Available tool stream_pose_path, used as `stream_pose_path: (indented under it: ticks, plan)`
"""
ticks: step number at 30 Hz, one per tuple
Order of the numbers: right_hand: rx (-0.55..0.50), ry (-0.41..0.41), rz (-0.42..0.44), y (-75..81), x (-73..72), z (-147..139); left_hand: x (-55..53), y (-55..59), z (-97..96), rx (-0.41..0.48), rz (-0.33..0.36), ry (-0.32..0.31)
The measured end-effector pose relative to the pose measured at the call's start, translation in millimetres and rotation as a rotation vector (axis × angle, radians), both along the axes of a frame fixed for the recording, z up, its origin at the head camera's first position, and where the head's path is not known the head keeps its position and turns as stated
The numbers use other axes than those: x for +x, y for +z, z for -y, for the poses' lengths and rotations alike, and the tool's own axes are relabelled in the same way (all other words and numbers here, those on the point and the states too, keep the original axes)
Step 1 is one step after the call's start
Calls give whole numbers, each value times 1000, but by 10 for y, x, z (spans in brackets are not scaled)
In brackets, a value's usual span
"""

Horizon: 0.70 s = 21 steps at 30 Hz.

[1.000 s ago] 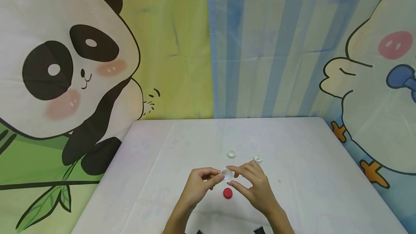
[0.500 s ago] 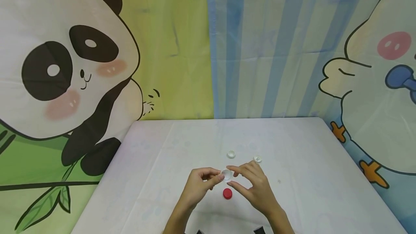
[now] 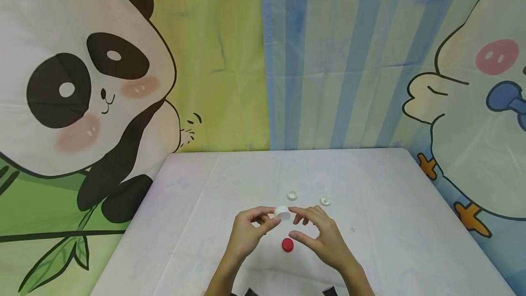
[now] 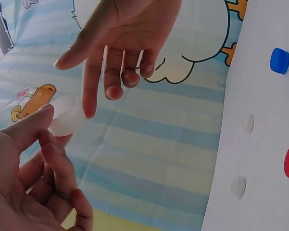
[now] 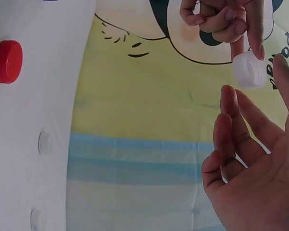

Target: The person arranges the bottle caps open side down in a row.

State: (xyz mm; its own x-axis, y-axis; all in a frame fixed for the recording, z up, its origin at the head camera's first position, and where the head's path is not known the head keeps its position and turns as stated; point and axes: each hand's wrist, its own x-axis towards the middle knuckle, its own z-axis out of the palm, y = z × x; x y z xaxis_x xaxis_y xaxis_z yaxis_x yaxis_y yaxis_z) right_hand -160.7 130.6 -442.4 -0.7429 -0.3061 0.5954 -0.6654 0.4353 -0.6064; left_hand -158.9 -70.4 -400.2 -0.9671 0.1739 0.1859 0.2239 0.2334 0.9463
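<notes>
Thumb and index finger of my left hand [image 3: 248,232] pinch a white bottle cap [image 3: 282,212] above the table, its hollow side facing me in the head view. My right hand [image 3: 322,236] is beside it with relaxed fingers, the index fingertip right at the cap's edge and the thumb apart from it. In the right wrist view, the hollow of the white cap [image 5: 250,70] shows between the two hands. A red bottle cap [image 3: 287,245] lies on the table below the hands.
Two small white caps, one [image 3: 291,195] straight ahead and one [image 3: 325,201] farther right, lie on the white table [image 3: 205,195]. The left wrist view also shows a blue cap [image 4: 280,60] on it. Printed cloth [image 3: 222,58] hangs behind the table.
My left hand has lifted the white cap slightly up and to the left and tilted it. My right index finger has stretched with it, while the gap to the right thumb has widened.
</notes>
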Motion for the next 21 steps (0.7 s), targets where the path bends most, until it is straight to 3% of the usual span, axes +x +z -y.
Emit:
stream_pose_path:
  ticks: [5,11,15,21]
  plan:
    - [-30,30,51,36,24,21,12,-5,7,-19,-270,-15]
    - [-106,74,118,202,102,71,9,-11,16,-71,-579,-49]
    - [-140,104,174,176,79,58,1,-12,19,-99,-691,-78]
    - [-179,141,190,51,8,31,3,-14,22,-108,-744,-135]
